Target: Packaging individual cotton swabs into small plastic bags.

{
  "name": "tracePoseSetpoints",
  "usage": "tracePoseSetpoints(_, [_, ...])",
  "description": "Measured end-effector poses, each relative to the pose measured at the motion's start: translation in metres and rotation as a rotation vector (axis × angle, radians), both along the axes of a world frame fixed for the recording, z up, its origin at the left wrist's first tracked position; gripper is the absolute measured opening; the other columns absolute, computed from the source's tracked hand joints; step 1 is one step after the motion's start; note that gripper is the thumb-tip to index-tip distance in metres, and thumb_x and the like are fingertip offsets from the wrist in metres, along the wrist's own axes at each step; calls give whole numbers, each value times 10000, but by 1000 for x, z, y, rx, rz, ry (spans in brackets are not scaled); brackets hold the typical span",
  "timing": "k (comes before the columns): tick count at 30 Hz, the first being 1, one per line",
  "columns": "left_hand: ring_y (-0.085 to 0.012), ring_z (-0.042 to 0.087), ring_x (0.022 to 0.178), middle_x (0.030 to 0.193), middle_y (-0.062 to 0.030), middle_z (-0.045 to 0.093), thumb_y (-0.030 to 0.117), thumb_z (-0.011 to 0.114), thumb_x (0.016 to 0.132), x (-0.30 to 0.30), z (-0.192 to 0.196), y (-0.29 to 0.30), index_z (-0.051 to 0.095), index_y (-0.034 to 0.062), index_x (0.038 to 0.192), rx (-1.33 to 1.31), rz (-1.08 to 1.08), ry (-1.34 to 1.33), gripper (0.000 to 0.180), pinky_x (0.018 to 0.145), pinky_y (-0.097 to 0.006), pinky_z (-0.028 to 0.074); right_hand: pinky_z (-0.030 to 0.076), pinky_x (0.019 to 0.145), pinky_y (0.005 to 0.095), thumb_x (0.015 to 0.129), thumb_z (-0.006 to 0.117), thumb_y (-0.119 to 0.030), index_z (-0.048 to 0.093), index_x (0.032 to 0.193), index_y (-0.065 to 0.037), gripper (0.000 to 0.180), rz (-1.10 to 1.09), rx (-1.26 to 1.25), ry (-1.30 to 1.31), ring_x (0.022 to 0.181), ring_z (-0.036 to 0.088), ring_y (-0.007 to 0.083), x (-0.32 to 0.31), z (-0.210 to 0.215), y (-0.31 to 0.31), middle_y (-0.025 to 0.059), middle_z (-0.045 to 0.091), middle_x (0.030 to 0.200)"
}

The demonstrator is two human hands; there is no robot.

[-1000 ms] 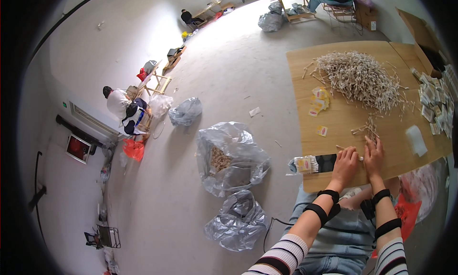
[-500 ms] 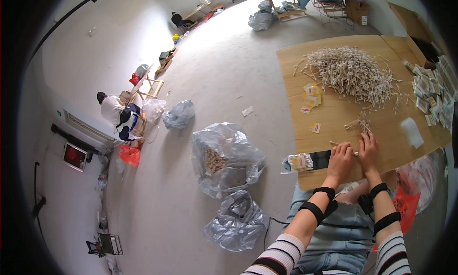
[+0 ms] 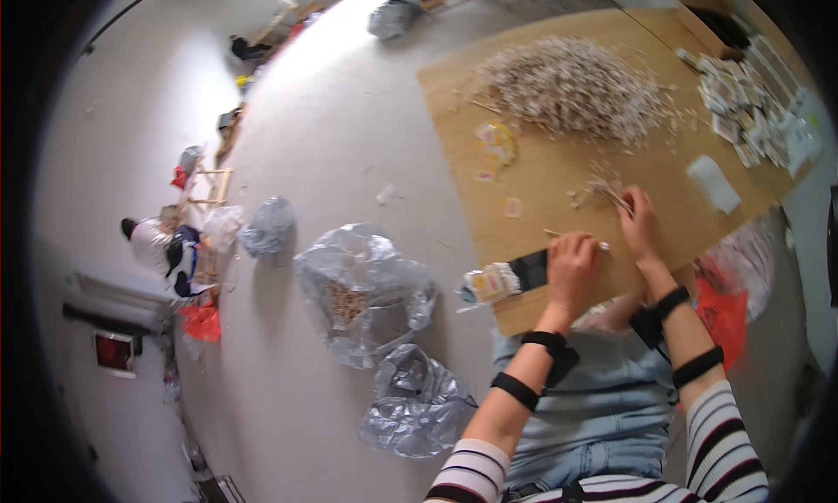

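Near the front of the wooden table, my left hand is closed, with the tips of cotton swabs poking out at its edges; the rest is hidden under the fingers. My right hand, farther right, pinches a few cotton swabs beside a small loose cluster. Left of my left hand lies a filled pack of cotton swabs with a yellow-and-white card, next to a black strip. A big heap of cotton swabs covers the far part of the table.
Yellow cards and a single card lie on the table. A white sheet and piled packs are at the right. Grey plastic bags stand on the floor at left. A person sits far left.
My right hand has moved away from my left hand, toward the loose swabs, and now pinches some. My left hand stays closed near the black strip. The whole view has shifted and blurred.
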State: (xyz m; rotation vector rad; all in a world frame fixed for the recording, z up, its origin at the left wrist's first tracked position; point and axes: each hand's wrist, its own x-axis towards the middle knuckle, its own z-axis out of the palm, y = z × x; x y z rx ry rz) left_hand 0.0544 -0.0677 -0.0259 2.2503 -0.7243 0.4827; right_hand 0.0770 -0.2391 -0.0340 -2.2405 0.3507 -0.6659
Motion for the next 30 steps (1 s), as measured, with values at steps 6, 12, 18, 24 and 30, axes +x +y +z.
tracePoseSetpoints(6, [-217, 599, 977, 962, -28, 653, 146, 696, 794, 5, 3, 11, 659, 109, 876, -23, 22, 2, 98, 899, -381, 397, 493, 703, 436, 788, 608, -60, 605, 879, -50, 92, 86, -206, 157, 840, 635, 351, 35, 11, -21, 155, 659, 869])
tracePoseSetpoints(12, [-219, 596, 980, 966, -22, 654, 117, 704, 787, 1, 4, 11, 660, 106, 878, -22, -10, 30, 102, 916, -364, 390, 514, 698, 400, 804, 641, -112, 633, 863, -33, 98, 131, 56, 226, 788, 666, 326, 32, 38, -41, 158, 680, 813])
tracePoseSetpoints(18, [-218, 592, 942, 934, -17, 653, 108, 709, 786, -2, 8, 10, 660, 100, 857, -30, -25, 35, 87, 900, -363, 390, 517, 697, 371, 780, 619, -81, 645, 884, -30, 118, 51, -194, 284, 770, 676, 281, 23, 26, -65, 135, 684, 795])
tracePoseSetpoints(24, [-220, 591, 890, 874, -13, 642, 106, 702, 780, -2, 9, 11, 658, 101, 831, -37, -28, 12, 68, 876, -363, 398, 520, 767, 393, 767, 659, -129, 649, 946, -48, 197, 156, -19, 321, 854, 665, 287, 5, 27, -72, 128, 688, 910])
tracePoseSetpoints(30, [-225, 593, 868, 854, -15, 636, 106, 712, 771, -3, 8, 13, 665, 104, 833, -25, -95, 7, 78, 847, -358, 418, 472, 874, 400, 793, 684, -168, 626, 999, -78, 232, 202, -296, 232, 1018, 596, 301, -4, 29, -44, 127, 637, 1021])
